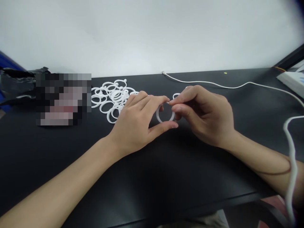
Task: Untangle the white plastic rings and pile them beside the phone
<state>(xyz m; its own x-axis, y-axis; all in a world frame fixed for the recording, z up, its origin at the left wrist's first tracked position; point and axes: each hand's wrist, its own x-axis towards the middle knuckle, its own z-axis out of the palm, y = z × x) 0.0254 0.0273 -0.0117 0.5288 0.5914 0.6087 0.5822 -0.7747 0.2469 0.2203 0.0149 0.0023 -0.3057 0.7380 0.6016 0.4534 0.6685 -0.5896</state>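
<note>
A white plastic ring is held upright just above the black table, between both hands. My left hand grips it with thumb below and forefinger on top. My right hand pinches the ring's right upper side with thumb and forefinger. Behind my left hand lies a pile of several white rings, some with small knobs. Another white ring peeks out behind my right fingers.
A white cable runs along the back of the table to the right. A thicker white cord hangs at the right edge. A white box sits far right. Black plastic wrapping and a blurred patch lie at the left.
</note>
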